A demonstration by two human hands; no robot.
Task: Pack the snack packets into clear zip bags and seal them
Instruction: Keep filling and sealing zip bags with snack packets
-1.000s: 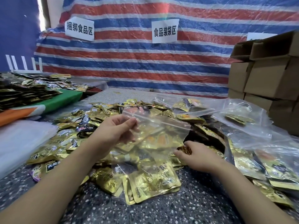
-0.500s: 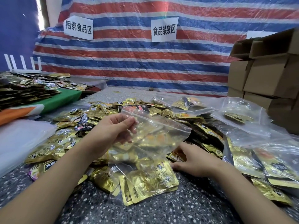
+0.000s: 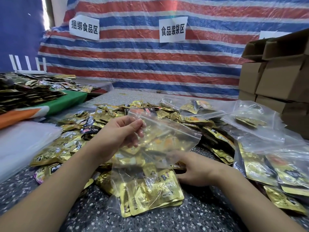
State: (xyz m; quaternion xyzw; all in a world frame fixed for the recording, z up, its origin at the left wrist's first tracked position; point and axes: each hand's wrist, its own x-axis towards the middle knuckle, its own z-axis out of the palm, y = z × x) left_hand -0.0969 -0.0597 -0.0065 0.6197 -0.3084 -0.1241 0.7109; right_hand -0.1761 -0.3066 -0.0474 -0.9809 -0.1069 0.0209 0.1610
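Nearest the person, a bare strip of speckled table is lying open between the two forearms, giving free room along the near edge. On it the lower end of a clear zip bag is resting, with a stack of gold packets sitting in its bottom. The bag is rising from there, tilted, its zip strip running from upper left to right above the loose pile.

The right hand is lying low, just right of the bag's lower half and partly behind the plastic; its fingers are blurred through the film, so whether they are gripping a packet cannot be told. The left hand is raised over the pile, pinching the bag's upper left corner between thumb and curled fingers, holding the mouth up.

To the right, filled bags are overlapping and crowding the table's right edge. To the left, a white plastic sheet is covering that side, leaving little room there.

Farther back, more clear bags with a few packets are lying on the pile. Brown boxes are stacked at far right. A green cloth is carrying another heap at far left. A striped tarp with two white signs is closing the back.
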